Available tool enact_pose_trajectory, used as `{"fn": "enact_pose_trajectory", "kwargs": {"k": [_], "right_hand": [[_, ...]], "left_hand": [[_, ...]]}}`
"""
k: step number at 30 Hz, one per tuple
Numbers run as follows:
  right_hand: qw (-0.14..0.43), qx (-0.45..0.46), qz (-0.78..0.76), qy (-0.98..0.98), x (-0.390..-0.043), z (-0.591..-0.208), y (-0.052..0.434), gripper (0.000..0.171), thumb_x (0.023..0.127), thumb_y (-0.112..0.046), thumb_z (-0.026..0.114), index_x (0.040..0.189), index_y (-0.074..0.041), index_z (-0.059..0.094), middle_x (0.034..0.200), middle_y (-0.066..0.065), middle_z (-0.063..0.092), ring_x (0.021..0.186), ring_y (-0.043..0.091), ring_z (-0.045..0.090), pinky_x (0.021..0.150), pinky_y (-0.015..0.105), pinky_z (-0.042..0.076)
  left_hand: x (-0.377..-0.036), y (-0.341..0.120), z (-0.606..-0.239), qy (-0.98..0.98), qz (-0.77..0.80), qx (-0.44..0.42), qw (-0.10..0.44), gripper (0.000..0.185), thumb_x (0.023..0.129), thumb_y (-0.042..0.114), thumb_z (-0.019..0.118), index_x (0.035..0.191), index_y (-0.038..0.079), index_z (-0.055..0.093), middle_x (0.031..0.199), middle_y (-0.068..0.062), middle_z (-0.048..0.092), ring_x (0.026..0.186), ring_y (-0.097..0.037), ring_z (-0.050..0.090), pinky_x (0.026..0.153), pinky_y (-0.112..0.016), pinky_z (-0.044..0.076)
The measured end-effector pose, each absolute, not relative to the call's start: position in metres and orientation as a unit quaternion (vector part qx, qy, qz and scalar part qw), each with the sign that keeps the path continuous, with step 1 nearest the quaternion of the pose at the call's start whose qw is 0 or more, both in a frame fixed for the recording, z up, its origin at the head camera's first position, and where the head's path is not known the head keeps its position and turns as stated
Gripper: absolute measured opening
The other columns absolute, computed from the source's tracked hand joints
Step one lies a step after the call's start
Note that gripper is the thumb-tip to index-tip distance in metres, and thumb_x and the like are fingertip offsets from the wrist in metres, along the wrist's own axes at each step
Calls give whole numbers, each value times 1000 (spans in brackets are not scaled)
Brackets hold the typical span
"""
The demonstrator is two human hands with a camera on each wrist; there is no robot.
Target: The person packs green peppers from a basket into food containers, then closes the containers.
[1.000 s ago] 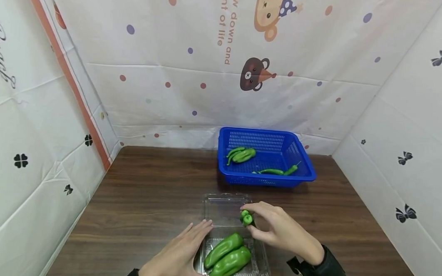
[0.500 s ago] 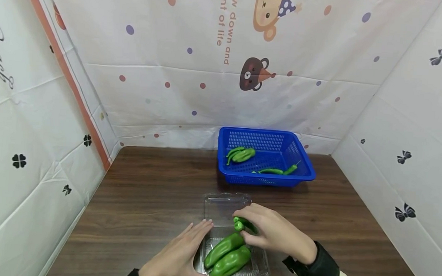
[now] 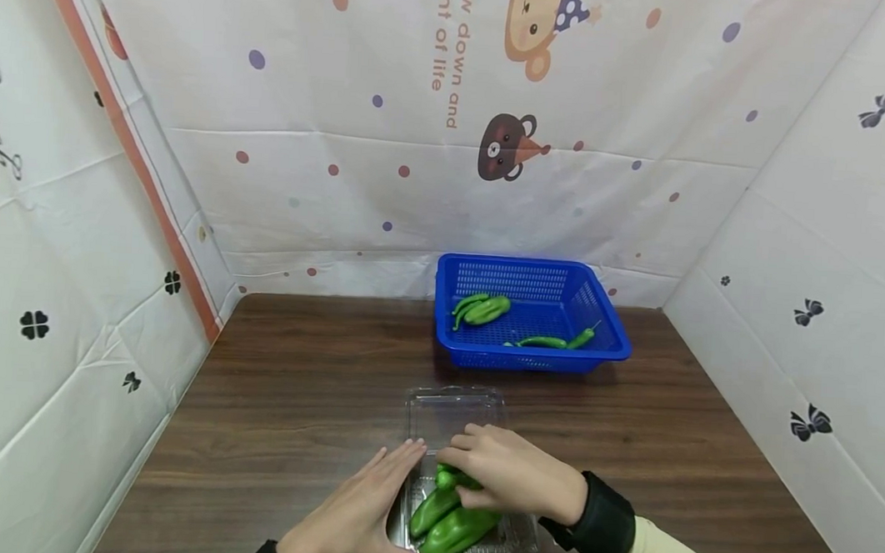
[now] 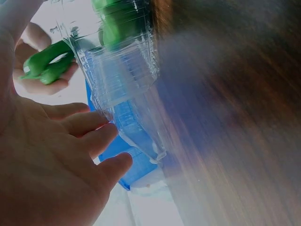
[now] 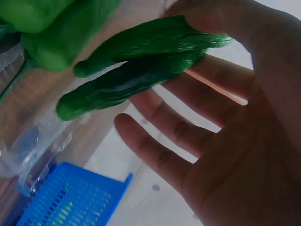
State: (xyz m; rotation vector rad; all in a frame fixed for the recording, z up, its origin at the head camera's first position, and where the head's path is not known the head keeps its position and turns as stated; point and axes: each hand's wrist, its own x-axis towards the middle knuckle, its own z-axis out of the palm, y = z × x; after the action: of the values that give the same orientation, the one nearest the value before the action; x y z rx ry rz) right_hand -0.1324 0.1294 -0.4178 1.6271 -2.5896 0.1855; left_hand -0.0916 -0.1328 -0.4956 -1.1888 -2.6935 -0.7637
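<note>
My right hand (image 3: 518, 473) pinches two slim green chili peppers (image 5: 136, 70) side by side between thumb and fingers, over the far part of a clear plastic clamshell box (image 3: 522, 544). Two larger green peppers (image 3: 459, 534) lie slanted in the box's near part, partly covered by the right hand in the head view. My left hand (image 3: 363, 506) is spread along the box's left side, fingertips at its edge and thumb at the near corner. In the left wrist view, its fingers (image 4: 96, 139) are extended beside the clear wall.
The box's clear lid (image 3: 450, 415) lies folded back, away from me. Behind it, a blue plastic basket (image 3: 619, 350) holds several green peppers (image 3: 486, 310). Patterned white sheets (image 3: 326, 204) enclose the back and sides of the brown wooden table (image 3: 278, 401).
My right hand has carried the two slim chili peppers left and toward me, from beside the lid to over the box. The left hand has stayed in place.
</note>
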Motion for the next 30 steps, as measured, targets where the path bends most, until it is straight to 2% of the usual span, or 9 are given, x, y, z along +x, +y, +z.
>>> {"fn": "enact_pose_trajectory", "kwargs": {"k": [4,8,13,18,22,30], "right_hand": [[30,537,20,-843,-133,-422,121,29,92,-25,73,120,-20,69,96,-11,63,78,7,40,64,21,35],[26,537,-11,-843,-133,-424,114,26,92,-27,75,116,-21,69,96,-11,65,76,7,41,62,20,33],[12,534,-53,-844,-133,-426,106,31,94,-30,75,123,-21,68,104,-11,70,80,7,50,65,21,42],[17,534,-75,-842,-132,-429,100,39,95,-30,74,131,-20,61,115,-10,72,94,12,65,76,28,56],[6,532,-64,-844,-132,-433,99,40,98,-28,71,133,-17,56,118,-7,72,102,16,68,82,32,58],[-11,521,-49,-852,-130,-436,97,36,100,-22,67,133,-14,56,115,-6,73,101,15,67,79,31,57]], "left_hand": [[-92,-133,-496,-884,-248,-392,52,130,69,77,78,158,-4,30,164,-14,34,148,-34,37,116,-57,36],[-92,-133,-496,-883,-249,-394,54,130,69,77,79,158,-4,30,164,-14,34,149,-34,37,116,-58,36],[-92,-133,-496,-882,-260,-392,34,129,71,75,78,161,0,26,166,-12,31,150,-34,35,117,-58,34],[-93,-132,-495,-883,-258,-391,32,129,71,76,78,161,0,26,165,-13,31,150,-34,35,117,-58,34],[-93,-132,-495,-883,-258,-391,32,129,71,76,78,161,-1,26,165,-14,32,149,-34,35,116,-59,34],[-93,-133,-497,-883,-258,-390,25,128,71,76,78,162,2,25,166,-13,31,150,-34,34,117,-59,34]]}}
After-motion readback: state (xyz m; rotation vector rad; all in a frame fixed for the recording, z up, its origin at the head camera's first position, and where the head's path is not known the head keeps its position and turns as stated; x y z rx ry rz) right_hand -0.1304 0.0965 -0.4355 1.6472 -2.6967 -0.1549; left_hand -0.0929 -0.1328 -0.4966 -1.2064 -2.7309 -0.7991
